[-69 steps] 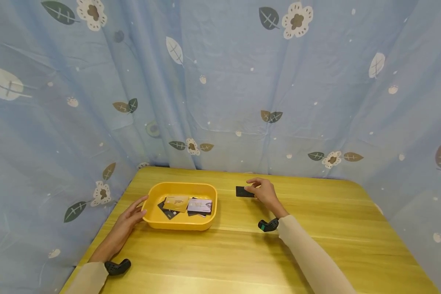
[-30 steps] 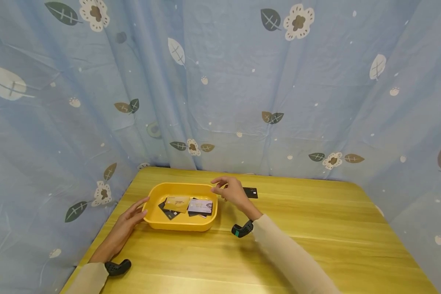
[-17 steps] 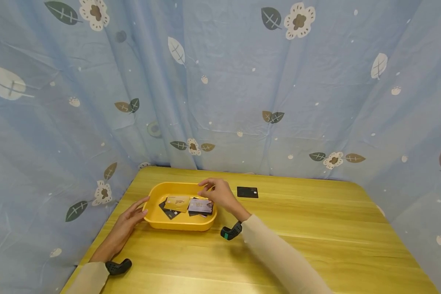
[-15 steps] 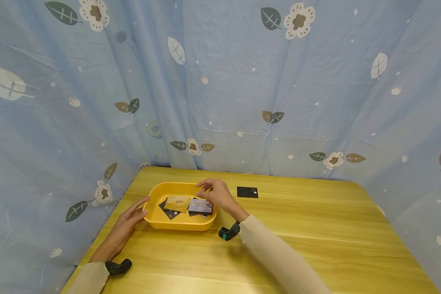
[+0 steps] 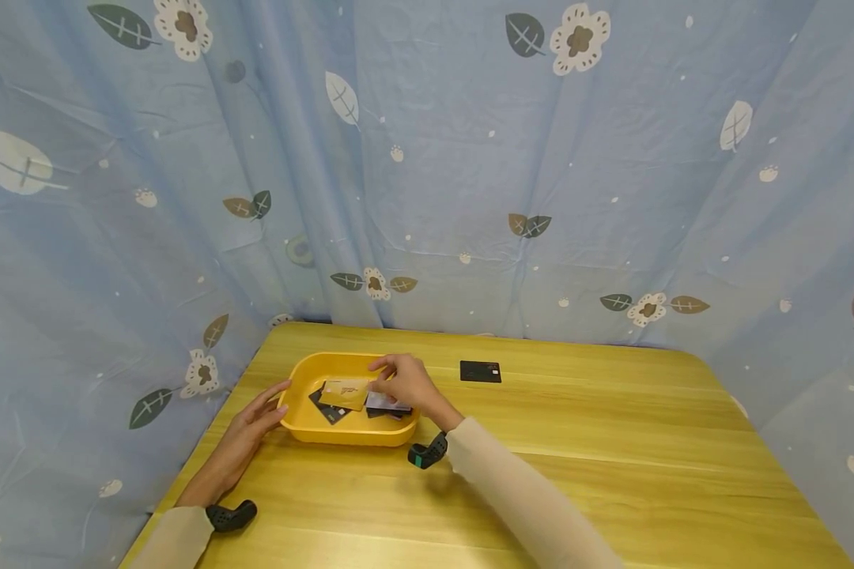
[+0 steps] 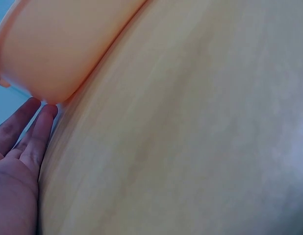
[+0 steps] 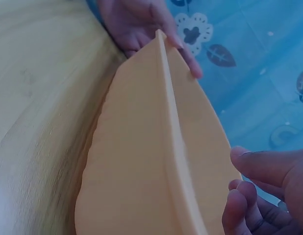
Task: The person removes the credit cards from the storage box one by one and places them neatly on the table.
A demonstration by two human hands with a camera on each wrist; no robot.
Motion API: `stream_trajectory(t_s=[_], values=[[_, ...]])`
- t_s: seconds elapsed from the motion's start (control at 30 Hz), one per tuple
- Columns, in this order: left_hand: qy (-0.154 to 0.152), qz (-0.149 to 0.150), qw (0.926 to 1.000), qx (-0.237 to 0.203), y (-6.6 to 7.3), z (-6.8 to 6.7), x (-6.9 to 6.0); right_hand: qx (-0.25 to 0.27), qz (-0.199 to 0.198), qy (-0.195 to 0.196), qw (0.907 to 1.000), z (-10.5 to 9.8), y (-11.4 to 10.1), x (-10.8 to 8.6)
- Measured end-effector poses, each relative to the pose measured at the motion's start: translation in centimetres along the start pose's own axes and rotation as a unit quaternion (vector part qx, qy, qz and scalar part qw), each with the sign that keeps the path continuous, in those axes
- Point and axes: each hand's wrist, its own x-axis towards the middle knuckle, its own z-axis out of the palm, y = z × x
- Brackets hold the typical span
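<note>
At the left end of the yellow tray [image 5: 341, 436], my left hand [image 5: 236, 442] rests its fingertips against the wall and rim. In the left wrist view its fingers [image 6: 42, 129] are straight and touch the tray's outside. My right hand [image 5: 407, 385] hovers over the tray's right half, and in the right wrist view its thumb [image 7: 259, 164] and fingers stand apart with nothing seen between them. Below it lies a lilac card [image 5: 387, 402], partly covered by the hand, on top of dark cards [image 5: 384, 412]. Left of these, a gold card [image 5: 343, 393] overlaps a black card [image 5: 327, 408].
A single black card [image 5: 480, 371] lies flat on the wooden table [image 5: 612, 442], right of the tray. Behind the table hangs a blue patterned curtain [image 5: 455, 158]. Each wrist wears a black device, such as the one [image 5: 427, 452] on the right.
My right hand has let go of the black card on the table and moved left over the tray, now covering part of the lilac card. My left hand has stayed at the tray.
</note>
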Motion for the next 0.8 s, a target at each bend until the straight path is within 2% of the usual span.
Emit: stream_trajectory(t_s=[0.23,0.53,0.8], values=[[-0.003,-0.001,1.0000,0.000,-0.1,0.0,0.0,-0.016,0.013,-0.006,0.9998,0.8,0.2,0.7],[-0.006,0.001,1.0000,0.000,0.1,-0.1,-0.1,-0.025,0.056,0.000,0.9981,1.3,0.1,1.7],[-0.008,0.004,0.9999,-0.009,-0.1,-0.3,0.1,-0.044,0.067,0.007,0.9968,2.1,0.2,2.6]])
